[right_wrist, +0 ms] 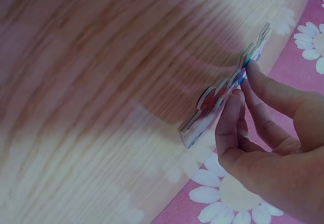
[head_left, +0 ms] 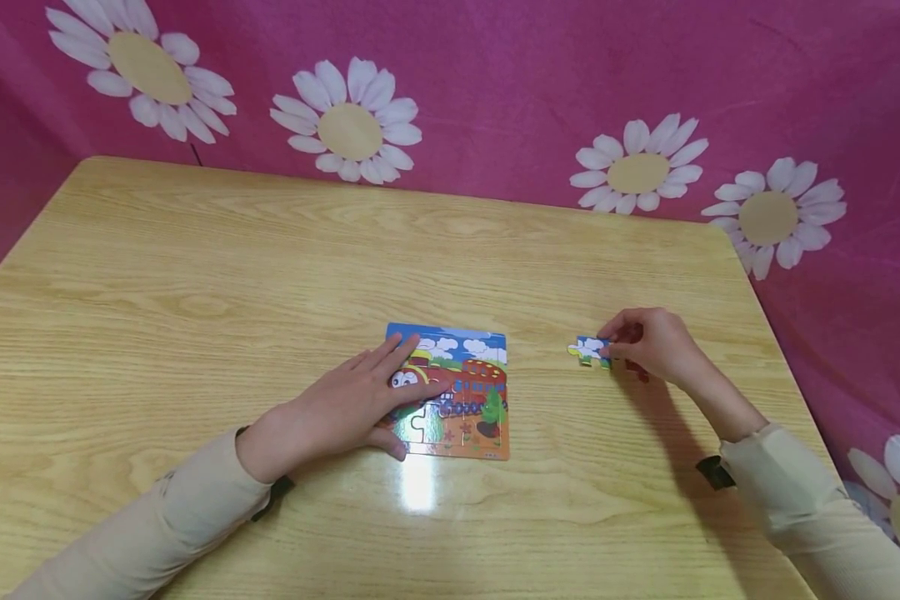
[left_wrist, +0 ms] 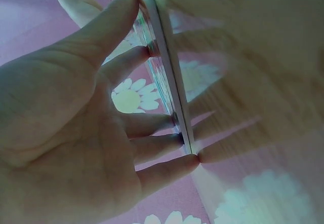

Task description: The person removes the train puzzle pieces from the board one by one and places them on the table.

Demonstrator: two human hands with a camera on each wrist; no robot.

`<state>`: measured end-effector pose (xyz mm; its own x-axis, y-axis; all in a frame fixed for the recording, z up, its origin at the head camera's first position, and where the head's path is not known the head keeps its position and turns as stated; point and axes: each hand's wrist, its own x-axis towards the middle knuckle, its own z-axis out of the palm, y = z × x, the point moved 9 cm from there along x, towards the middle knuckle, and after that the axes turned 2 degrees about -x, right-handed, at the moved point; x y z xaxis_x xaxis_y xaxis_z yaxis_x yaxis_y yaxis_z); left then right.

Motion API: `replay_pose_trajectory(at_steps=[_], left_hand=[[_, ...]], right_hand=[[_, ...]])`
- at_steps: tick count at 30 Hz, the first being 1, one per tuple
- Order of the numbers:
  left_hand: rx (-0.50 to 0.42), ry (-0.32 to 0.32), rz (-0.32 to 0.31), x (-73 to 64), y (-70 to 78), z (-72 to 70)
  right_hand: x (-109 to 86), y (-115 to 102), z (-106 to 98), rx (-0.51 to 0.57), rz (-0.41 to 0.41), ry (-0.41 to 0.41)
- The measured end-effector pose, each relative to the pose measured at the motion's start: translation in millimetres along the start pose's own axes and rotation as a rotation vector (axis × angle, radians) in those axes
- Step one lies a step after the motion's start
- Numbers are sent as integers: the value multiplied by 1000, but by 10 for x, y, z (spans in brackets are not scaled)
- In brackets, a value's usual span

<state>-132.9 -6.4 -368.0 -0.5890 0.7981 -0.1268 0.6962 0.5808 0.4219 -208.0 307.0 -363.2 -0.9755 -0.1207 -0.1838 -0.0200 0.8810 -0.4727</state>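
The piece (head_left: 589, 348), with blue sky and white cloud on it, is right of centre in the head view, low over or on the table (head_left: 232, 250); whether it is lifted I cannot tell. As far as it shows, its longer side runs roughly left to right, its knobbed left end towards the puzzle (head_left: 468, 396) and its right end tucked under the fingertips of the right hand (head_left: 648, 342). So the piece lies just left of those fingers, which pinch it by that covered end; the other hand is well apart from it. A red piece (right_wrist: 210, 102) shows in the right wrist view, close beneath the same fingers.

Between piece and puzzle runs a bare strip of table. The puzzle lies flat near the middle of the frame, below and left of the piece. The left hand (head_left: 348, 400) rests across its left part, fingers extended and spread, grasping nothing, and hides some of the picture. Beyond the table's far edge, a pink cloth (head_left: 495, 75) fills the top.
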Motion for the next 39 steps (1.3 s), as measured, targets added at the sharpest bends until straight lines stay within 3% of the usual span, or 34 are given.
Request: replay_pose_trajectory(at_steps=[13, 20, 25, 28, 33, 39], left_hand=[[2, 48, 32, -31, 10, -44], [4, 84, 53, -61, 9, -77], [-17, 69, -9, -113, -67, -104], [-10, 73, -13, -150, -90, -113], [10, 106, 2, -211, -106, -108], [8, 106, 1, -236, -109, -101]], right_hand=[[-45, -121, 13, 60, -17, -8], [19, -634, 211, 240, -161, -52], [132, -1045, 485, 391, -172, -143], [179, -1297, 636, 444, -178, -193], [262, -1586, 798, 442, -216, -204], [329, -1757, 900, 391, -242, -173]])
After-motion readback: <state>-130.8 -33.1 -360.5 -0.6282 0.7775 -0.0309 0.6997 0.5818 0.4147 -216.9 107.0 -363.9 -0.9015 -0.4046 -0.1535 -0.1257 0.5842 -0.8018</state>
